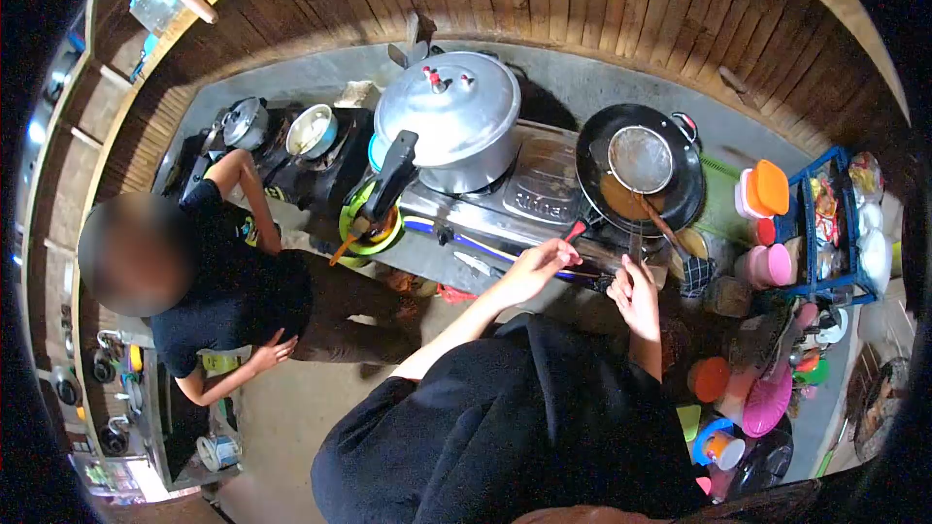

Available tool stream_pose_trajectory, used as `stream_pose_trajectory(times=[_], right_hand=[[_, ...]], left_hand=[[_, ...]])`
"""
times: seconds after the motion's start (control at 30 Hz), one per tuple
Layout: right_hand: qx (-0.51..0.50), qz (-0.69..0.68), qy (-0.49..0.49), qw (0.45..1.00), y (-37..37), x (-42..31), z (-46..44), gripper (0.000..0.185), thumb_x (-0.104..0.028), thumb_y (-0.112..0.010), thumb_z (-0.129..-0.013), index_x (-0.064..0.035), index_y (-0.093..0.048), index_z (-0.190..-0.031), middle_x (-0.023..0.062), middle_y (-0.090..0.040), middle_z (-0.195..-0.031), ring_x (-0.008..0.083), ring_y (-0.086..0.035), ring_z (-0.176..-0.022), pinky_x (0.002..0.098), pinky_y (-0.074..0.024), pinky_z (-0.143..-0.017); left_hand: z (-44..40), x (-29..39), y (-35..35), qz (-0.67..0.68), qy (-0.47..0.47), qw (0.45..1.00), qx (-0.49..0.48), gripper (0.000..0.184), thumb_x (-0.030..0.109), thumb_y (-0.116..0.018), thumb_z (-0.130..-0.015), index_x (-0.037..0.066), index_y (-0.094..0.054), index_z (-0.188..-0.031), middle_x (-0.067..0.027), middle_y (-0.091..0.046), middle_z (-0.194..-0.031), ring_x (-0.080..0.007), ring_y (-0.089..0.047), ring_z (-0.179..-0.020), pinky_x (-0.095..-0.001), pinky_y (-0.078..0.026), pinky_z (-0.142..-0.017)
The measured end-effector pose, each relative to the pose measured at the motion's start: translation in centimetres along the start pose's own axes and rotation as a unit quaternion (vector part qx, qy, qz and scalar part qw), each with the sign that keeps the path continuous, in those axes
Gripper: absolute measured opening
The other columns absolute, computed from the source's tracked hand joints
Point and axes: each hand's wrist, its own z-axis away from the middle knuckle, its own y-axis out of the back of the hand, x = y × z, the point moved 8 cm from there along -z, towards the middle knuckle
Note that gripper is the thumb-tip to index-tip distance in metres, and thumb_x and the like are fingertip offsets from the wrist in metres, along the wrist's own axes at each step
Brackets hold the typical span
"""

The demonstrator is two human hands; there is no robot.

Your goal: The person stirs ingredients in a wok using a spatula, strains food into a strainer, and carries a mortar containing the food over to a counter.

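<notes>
A round mesh strainer (641,160) hangs over a black wok (594,150) that holds brown liquid. Its thin handle runs down to my right hand (634,298), whose fingers are closed round the end. My left hand (546,265) is closed in a pinch just below the wok's red and black handle (576,231); what it holds, if anything, is too small to name. A wooden-handled utensil (660,221) rests in the wok, leaning over its near right rim. The wok sits on the right side of a metal stove (549,180).
A large pressure cooker (451,121) stands on the stove's left side, its black handle pointing toward me. Left of it are a green bowl (361,245) and smaller pots. Another person (233,291) stands at my left. Containers and a blue rack (801,223) are at right.
</notes>
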Motion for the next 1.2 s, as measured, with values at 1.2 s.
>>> stream_pose_trajectory(times=[1.2], right_hand=[[0.349,0.412,0.172,0.824,5.7,1.7,6.8,0.02,-0.017,-0.05,-0.089,0.0,-0.045,-0.097,0.0096,-0.053,-0.079,0.016,-0.05,-0.069,0.0285,-0.0405,-0.062]], left_hand=[[3.5,-4.9,-0.7,0.144,0.095,0.976,-0.133,0.013,0.007,-0.04,-0.092,-0.001,-0.048,-0.099,-0.0112,-0.058,-0.099,-0.0181,-0.055,-0.098,-0.03,-0.041,-0.09]])
